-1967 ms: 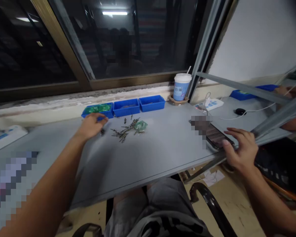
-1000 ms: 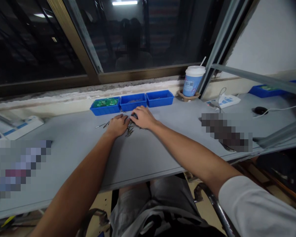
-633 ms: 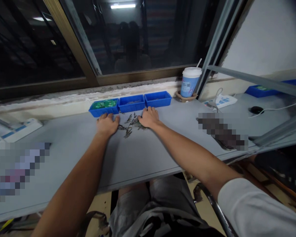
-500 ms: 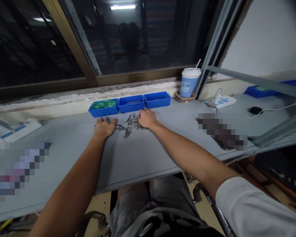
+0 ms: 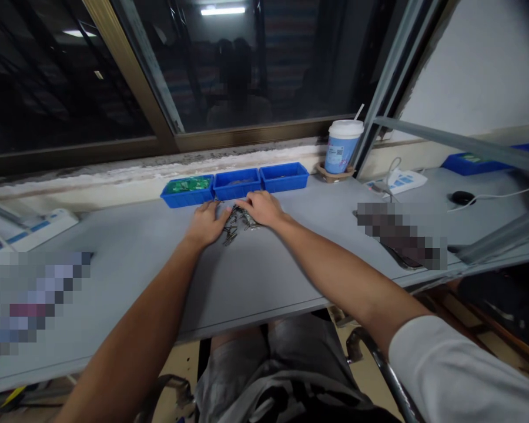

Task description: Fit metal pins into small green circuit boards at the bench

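Both hands lie palm down on the grey table [image 5: 255, 276], one on each side of a small pile of metal pins [image 5: 235, 220]. The left hand [image 5: 207, 222] is flat, with its fingers spread a bit, and it touches the left edge of the pile. The right hand [image 5: 262, 207] is also flat and loose, with its fingers on the right side of the pile. Neither hand holds a pin. The pins sit between the two hands, close together in a heap.

Just behind the hands stand three blue trays in a row. The left tray [image 5: 186, 194] has green boards in it. The middle tray [image 5: 235, 185] and the right tray [image 5: 284, 176] are beside it, and I cannot tell what is in them. A white cup [image 5: 342, 147] with a straw stands further right, near the window [image 5: 247, 64]. A white power strip [image 5: 397, 181] lies to the right of the cup.
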A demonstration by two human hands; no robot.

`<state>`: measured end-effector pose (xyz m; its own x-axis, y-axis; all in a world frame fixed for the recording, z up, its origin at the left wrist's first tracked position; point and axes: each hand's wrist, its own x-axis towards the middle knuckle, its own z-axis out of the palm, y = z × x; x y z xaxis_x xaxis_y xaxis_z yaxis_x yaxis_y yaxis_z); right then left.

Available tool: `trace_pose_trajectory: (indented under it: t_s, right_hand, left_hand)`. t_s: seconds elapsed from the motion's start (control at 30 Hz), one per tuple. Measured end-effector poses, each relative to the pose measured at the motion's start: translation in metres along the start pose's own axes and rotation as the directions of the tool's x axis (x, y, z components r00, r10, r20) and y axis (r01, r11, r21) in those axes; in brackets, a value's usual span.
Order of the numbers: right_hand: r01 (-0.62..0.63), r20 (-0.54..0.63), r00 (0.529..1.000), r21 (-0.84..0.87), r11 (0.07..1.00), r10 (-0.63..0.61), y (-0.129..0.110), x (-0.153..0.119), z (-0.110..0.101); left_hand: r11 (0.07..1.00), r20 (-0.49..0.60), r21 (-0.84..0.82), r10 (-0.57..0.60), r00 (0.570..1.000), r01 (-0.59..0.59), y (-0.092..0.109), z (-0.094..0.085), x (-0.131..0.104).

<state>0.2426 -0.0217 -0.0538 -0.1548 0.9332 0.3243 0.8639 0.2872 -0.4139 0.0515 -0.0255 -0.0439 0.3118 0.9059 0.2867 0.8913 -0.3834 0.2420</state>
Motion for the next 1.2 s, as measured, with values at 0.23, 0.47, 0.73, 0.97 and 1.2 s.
trace_pose_trajectory:
  t_s: [0.23, 0.47, 0.73, 0.97, 1.2]
  right_hand:
    - [-0.128, -0.001, 0.992, 0.126, 0.984, 0.13, -0.005, 0.003, 0.001]
    - [-0.076, -0.093, 0.988, 0.384, 0.92, 0.12, -0.008, 0.006, 0.013]
    - [0.08, -0.091, 0.996, 0.674, 0.734, -0.025, 0.004, 0.007, 0.015]
    - [0.034, -0.086, 0.995, 0.76, 0.649, 0.048, 0.007, 0.008, 0.017]
    - [0.02, -0.058, 0.997, 0.817, 0.576, 0.047, 0.008, 0.01, 0.016]
  left_hand:
    - [0.965, -0.024, -0.122, 0.232, 0.972, -0.233, 0.022, 0.007, -0.001]
    - [0.954, -0.094, -0.281, 0.08, 0.992, -0.104, 0.02, 0.012, 0.003]
    - [0.929, -0.201, -0.369, -0.062, 0.978, -0.017, 0.009, 0.013, 0.007]
    - [0.892, -0.202, -0.452, -0.077, 0.976, -0.023, 0.006, 0.013, 0.008]
    - [0.891, -0.198, -0.454, -0.103, 0.975, 0.002, -0.005, 0.014, 0.01]
